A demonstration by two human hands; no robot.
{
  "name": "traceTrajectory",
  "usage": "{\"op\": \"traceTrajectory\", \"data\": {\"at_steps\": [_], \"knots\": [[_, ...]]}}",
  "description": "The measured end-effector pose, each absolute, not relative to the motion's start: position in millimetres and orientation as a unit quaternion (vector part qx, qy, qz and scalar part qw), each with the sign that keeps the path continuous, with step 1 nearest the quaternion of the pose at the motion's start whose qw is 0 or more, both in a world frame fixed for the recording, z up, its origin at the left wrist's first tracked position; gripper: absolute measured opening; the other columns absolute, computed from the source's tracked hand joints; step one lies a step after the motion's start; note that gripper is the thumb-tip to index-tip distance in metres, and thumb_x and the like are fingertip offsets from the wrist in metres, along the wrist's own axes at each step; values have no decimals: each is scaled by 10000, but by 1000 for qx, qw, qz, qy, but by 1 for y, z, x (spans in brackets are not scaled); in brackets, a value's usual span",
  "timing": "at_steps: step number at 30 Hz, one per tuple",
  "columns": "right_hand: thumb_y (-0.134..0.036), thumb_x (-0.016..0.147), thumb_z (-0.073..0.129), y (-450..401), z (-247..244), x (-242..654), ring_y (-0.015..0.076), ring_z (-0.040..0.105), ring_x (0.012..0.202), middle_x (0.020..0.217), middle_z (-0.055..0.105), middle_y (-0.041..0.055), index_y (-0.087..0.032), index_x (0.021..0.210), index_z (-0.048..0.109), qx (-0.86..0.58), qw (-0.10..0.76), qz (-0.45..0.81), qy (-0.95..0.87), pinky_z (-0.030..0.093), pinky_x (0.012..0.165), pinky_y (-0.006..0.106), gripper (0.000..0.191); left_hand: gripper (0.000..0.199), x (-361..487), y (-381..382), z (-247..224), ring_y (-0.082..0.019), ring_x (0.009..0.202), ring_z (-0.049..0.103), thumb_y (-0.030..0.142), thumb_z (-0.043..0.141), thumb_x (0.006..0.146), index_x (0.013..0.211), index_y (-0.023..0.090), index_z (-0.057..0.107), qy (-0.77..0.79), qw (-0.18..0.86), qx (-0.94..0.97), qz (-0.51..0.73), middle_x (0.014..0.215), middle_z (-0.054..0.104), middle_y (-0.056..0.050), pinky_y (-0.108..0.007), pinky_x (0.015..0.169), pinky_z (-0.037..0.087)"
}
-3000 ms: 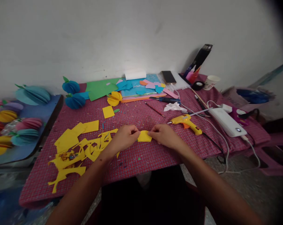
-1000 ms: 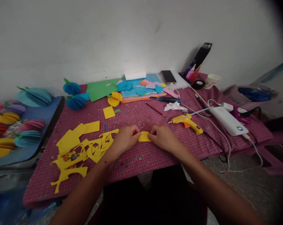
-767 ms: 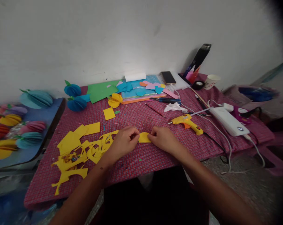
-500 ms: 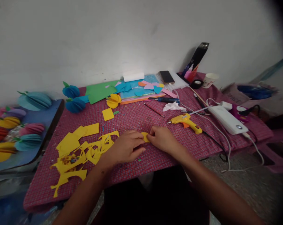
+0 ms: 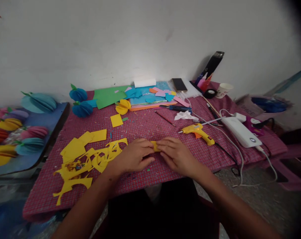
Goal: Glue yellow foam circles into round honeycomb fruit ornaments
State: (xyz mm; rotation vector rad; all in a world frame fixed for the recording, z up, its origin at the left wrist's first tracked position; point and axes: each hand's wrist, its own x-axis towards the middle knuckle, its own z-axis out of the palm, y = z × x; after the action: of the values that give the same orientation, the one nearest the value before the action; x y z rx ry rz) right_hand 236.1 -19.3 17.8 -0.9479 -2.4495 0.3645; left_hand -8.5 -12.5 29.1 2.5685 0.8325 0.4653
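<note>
Between my hands a small yellow paper piece (image 5: 155, 146) lies on the checked tablecloth, mostly covered by fingers. My left hand (image 5: 137, 154) holds its left side down with curled fingertips, the thumb standing apart. From the right, my right hand (image 5: 175, 155) presses on the same piece with its fingers close together and stretched over it. Yellow paper offcuts (image 5: 100, 159) with curved cutouts spread left of my left hand. Yellow paper squares (image 5: 73, 149) lie beyond them. To the right of my right hand rests a yellow glue gun (image 5: 197, 132) with a cord.
Folded paper ball ornaments (image 5: 33, 146) crowd a blue board at left. Along the wall are a yellow paper ball (image 5: 123, 107), green paper (image 5: 110, 97), a phone (image 5: 179, 85), a black flask (image 5: 213, 63) and a paper cup (image 5: 224, 90). A white power bank (image 5: 241, 131) with cables lies right.
My right hand has gone from a pinch at the yellow piece's edge to laying its fingers flatter over it. The left hand stays nearly in place. The view has shifted slightly.
</note>
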Motion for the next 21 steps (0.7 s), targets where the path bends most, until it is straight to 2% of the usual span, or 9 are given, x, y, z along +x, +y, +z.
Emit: {"op": "traceTrajectory", "data": {"at_steps": [4, 10, 13, 17, 21], "knots": [[-202, 1027, 496, -25, 10, 245, 278, 548, 1357, 1396, 675, 81, -196, 1343, 666, -328, 189, 116, -918, 448, 1126, 507, 359, 179, -9, -13, 29, -225, 1079, 630, 272, 573, 988, 1077, 194, 707, 305, 204, 916, 164, 1121, 704, -70, -397, 1013, 451], [-211, 1018, 531, -26, 5, 247, 286, 534, 1376, 1421, 659, 58, -268, 1380, 652, -339, 185, 112, -916, 452, 1108, 549, 386, 211, -14, -13, 29, -223, 1078, 657, 254, 549, 993, 1112, 204, 716, 308, 215, 911, 172, 1141, 722, -80, -400, 1022, 478], [-234, 1020, 533, -27, 7, 244, 292, 538, 1355, 1413, 665, 46, -278, 1346, 673, -349, 180, 110, -913, 439, 1103, 548, 357, 222, -14, -14, 29, -230, 1111, 654, 247, 539, 993, 1114, 206, 721, 313, 213, 909, 175, 1177, 720, -83, -417, 1041, 479], [-259, 1029, 513, -26, 13, 236, 299, 558, 1270, 1354, 691, 60, -260, 1351, 662, -360, 165, 100, -913, 435, 1076, 525, 355, 212, -12, -17, 33, -224, 1076, 660, 215, 533, 985, 1059, 204, 730, 315, 209, 911, 165, 1123, 726, -80, -407, 1029, 486], [-273, 1031, 513, -24, 18, 231, 292, 574, 1176, 1284, 706, 75, -246, 1327, 677, -349, 150, 86, -921, 442, 1034, 495, 339, 227, -14, -18, 35, -216, 1091, 661, 191, 530, 983, 1111, 199, 717, 307, 214, 914, 159, 1139, 724, -80, -386, 1033, 490]]}}
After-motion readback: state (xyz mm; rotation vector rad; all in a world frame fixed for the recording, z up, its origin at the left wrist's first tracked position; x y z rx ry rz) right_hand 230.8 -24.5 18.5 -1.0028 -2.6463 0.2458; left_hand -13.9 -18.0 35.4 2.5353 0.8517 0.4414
